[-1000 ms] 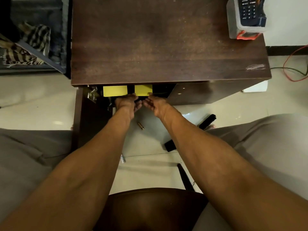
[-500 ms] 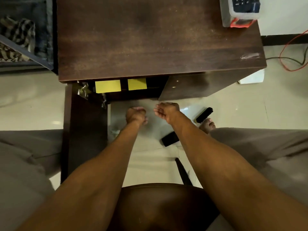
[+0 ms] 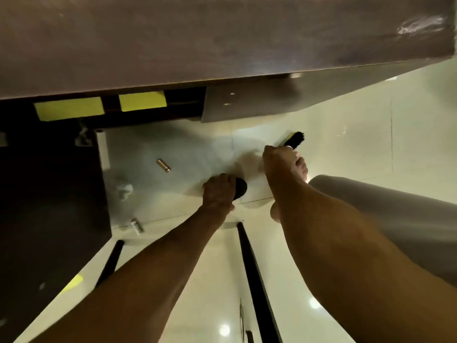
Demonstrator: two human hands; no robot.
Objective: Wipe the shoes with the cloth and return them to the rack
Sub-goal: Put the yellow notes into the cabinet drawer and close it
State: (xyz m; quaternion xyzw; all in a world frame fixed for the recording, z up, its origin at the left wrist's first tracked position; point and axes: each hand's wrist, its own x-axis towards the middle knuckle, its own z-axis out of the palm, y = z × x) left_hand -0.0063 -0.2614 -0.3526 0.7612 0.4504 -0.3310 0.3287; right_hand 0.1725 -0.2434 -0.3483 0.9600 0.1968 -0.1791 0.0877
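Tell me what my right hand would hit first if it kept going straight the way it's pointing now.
Most likely the black brush on the floor. Your right hand points up and away along the pale tiles, and the brush lies just past the fingers. The picture is blurred, so whether they already touch is unclear.

one head-worn view, angled steeply down, close over the pale floor (image 3: 346, 134) beneath the cabinet top (image 3: 222, 38).

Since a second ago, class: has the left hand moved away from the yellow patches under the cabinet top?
Yes. The left hand has dropped away from the yellow patches toward the person, onto a black object on the floor.
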